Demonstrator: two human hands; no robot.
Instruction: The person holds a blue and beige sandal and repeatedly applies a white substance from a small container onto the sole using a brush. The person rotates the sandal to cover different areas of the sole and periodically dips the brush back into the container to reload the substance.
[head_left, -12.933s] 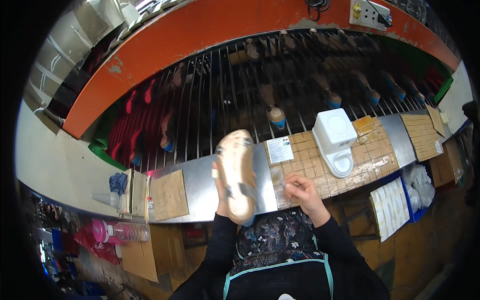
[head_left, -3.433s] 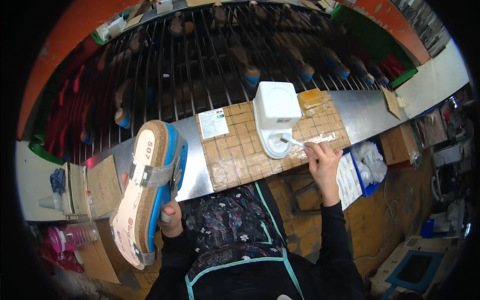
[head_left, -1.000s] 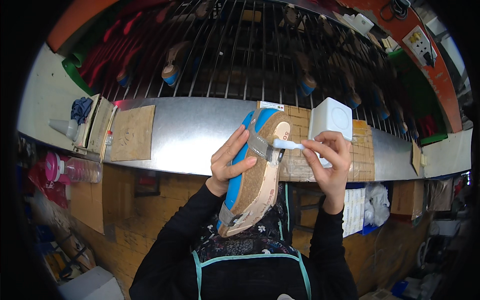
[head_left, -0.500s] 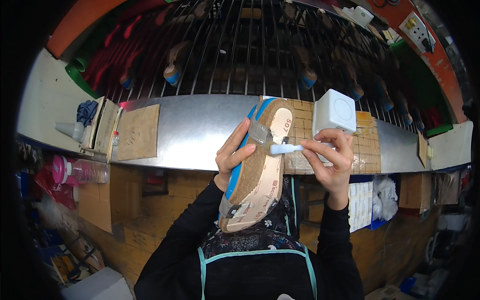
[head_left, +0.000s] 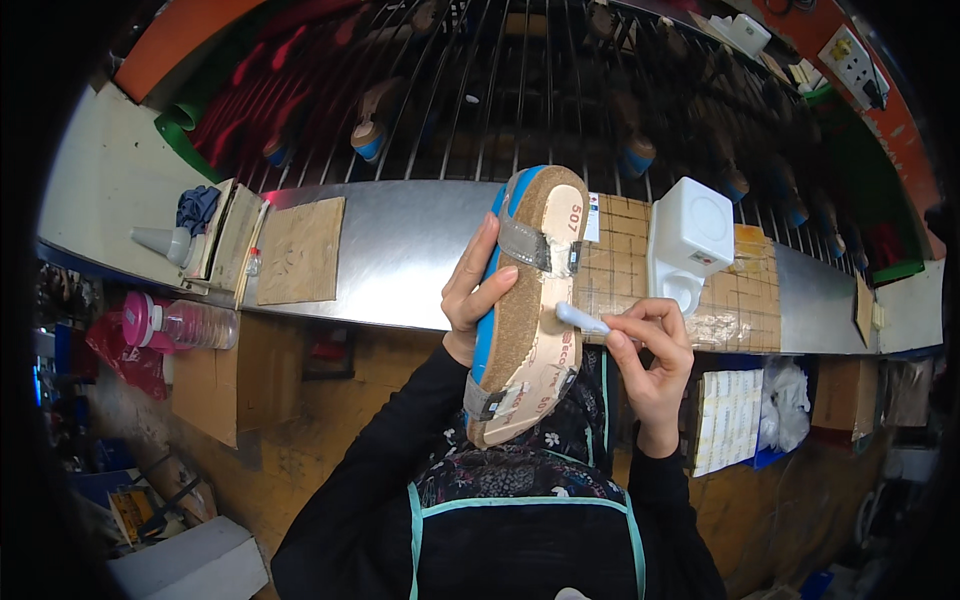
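Observation:
My left hand [head_left: 470, 285] grips a sandal [head_left: 522, 345] by its left side, fingers along the edge. The sandal's underside faces up: a cork rim around a pale sole board, blue at the side, grey translucent straps folded over near both ends. Between thumb and fingers, my right hand [head_left: 655, 365] pinches a small white brush [head_left: 582, 318]. Its tip is at the middle of the sole board, below the upper strap [head_left: 530, 245]; whether it touches cannot be told. A whitish patch lies where that strap ends. Beyond my right hand stands a white square pot [head_left: 692, 228] with a round cup in front.
Tape-covered cardboard [head_left: 620, 270] lies under the pot on the metal table [head_left: 400, 255]. Behind runs a rack of metal rods [head_left: 480, 110] carrying several sandals. On the left are a brown cardboard piece [head_left: 300, 250], a grey cone [head_left: 165, 242] and a pink-lidded jar [head_left: 185, 325].
The brush has moved from the upper strap's end down toward the middle of the sole. The sandal has turned slightly more upright, and the whole view has shifted a little.

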